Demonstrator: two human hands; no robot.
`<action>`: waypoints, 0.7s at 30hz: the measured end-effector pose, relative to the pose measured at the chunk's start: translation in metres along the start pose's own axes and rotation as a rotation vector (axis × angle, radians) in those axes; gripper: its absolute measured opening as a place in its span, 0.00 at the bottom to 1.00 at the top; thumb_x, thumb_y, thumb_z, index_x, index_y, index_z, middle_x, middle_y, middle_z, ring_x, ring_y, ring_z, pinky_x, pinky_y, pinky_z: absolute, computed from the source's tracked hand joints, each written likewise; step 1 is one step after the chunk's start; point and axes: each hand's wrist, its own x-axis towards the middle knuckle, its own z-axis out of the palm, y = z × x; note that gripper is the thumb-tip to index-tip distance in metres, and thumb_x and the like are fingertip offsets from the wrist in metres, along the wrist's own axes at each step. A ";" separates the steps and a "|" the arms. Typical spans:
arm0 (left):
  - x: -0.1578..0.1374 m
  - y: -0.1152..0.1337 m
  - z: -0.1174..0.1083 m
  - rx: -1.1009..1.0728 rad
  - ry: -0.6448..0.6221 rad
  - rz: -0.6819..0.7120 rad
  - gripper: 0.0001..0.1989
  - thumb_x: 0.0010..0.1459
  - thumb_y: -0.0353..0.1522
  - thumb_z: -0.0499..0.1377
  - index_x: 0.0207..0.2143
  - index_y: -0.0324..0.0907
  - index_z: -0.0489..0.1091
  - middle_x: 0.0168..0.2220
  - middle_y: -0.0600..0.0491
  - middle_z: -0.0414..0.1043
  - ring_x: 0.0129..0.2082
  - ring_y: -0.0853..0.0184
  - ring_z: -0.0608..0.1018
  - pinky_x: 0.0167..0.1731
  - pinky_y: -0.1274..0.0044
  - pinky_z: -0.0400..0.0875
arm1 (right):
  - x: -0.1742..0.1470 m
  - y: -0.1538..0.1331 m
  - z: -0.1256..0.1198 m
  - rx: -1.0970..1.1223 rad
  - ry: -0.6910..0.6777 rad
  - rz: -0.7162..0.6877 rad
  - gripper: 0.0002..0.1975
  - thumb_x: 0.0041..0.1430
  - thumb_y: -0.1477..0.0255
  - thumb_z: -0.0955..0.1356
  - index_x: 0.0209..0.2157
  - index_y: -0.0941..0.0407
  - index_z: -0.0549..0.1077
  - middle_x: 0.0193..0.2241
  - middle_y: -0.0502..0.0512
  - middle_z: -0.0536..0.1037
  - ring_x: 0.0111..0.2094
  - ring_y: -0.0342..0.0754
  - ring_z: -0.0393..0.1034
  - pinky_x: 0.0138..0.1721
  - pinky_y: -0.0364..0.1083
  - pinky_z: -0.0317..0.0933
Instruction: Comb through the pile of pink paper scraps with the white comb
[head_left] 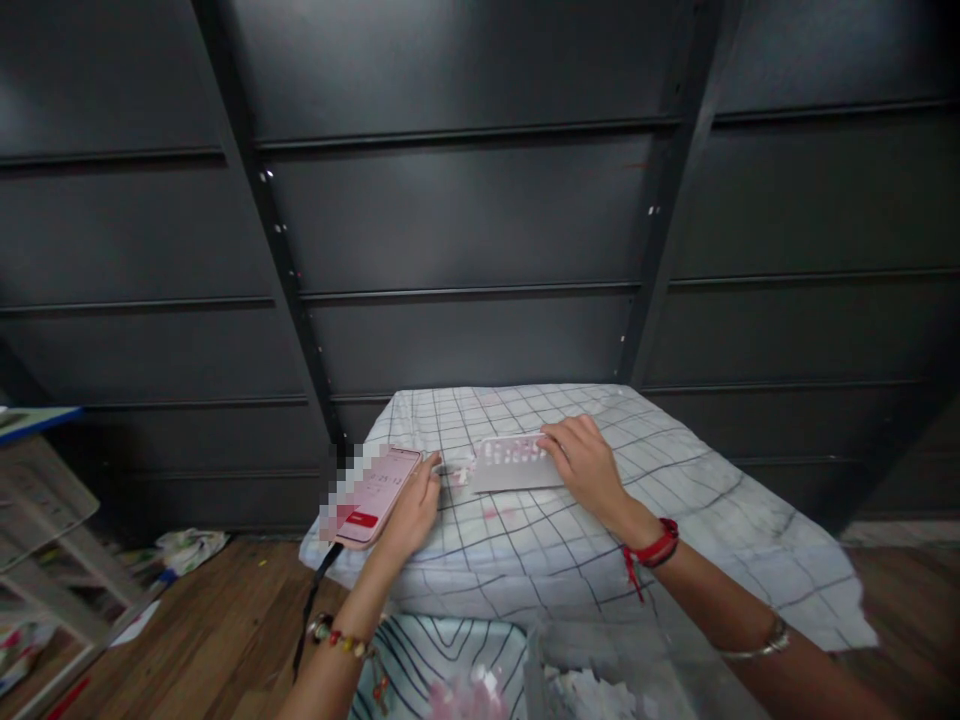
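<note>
One right hand (pixel 589 462), curled over card (pixel 514 474)

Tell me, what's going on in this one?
A person works over a checked cloth. Their right hand grips the right end of a pale card with rows of small light pieces. The left hand is beside the right edge of a lit phone; whether it holds anything small is unclear. Nearer the person are a wavy-lined tray and a clear box.
</note>
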 end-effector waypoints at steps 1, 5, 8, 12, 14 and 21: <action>0.000 0.000 0.000 -0.012 0.005 -0.002 0.20 0.61 0.34 0.41 0.53 0.37 0.57 0.52 0.44 0.64 0.54 0.63 0.65 0.55 0.65 0.55 | 0.002 -0.003 0.003 -0.018 0.003 0.003 0.10 0.60 0.70 0.59 0.32 0.56 0.70 0.27 0.56 0.71 0.32 0.49 0.59 0.34 0.49 0.55; -0.001 0.003 -0.003 -0.030 0.007 -0.015 0.20 0.61 0.32 0.41 0.54 0.37 0.57 0.52 0.44 0.65 0.53 0.62 0.66 0.54 0.64 0.57 | 0.009 -0.015 0.013 -0.077 -0.041 -0.026 0.11 0.60 0.70 0.59 0.31 0.55 0.71 0.26 0.56 0.70 0.32 0.50 0.58 0.33 0.49 0.54; -0.001 0.006 -0.004 -0.038 0.009 -0.025 0.20 0.60 0.32 0.41 0.53 0.37 0.57 0.51 0.44 0.65 0.53 0.62 0.66 0.54 0.64 0.57 | 0.009 -0.017 0.013 -0.063 -0.069 -0.042 0.11 0.60 0.70 0.59 0.30 0.56 0.70 0.25 0.56 0.70 0.31 0.49 0.58 0.32 0.48 0.54; -0.001 0.008 -0.004 -0.047 0.005 -0.029 0.20 0.60 0.32 0.41 0.53 0.37 0.57 0.51 0.44 0.65 0.53 0.62 0.66 0.55 0.64 0.57 | 0.009 -0.016 0.011 -0.040 -0.026 -0.020 0.11 0.61 0.70 0.59 0.31 0.57 0.70 0.26 0.56 0.70 0.31 0.49 0.58 0.33 0.48 0.55; -0.002 0.009 -0.004 -0.051 0.003 -0.035 0.20 0.61 0.32 0.41 0.53 0.37 0.57 0.52 0.44 0.65 0.53 0.63 0.66 0.55 0.64 0.57 | 0.011 -0.018 0.013 -0.040 -0.007 -0.015 0.11 0.61 0.69 0.59 0.31 0.57 0.70 0.26 0.56 0.70 0.31 0.49 0.58 0.33 0.48 0.55; -0.004 0.006 -0.003 -0.013 -0.005 -0.002 0.21 0.61 0.32 0.40 0.55 0.35 0.55 0.52 0.42 0.64 0.53 0.62 0.66 0.54 0.65 0.57 | 0.008 -0.022 0.022 0.026 -0.049 -0.042 0.10 0.60 0.71 0.59 0.29 0.57 0.69 0.25 0.55 0.70 0.31 0.48 0.58 0.34 0.48 0.55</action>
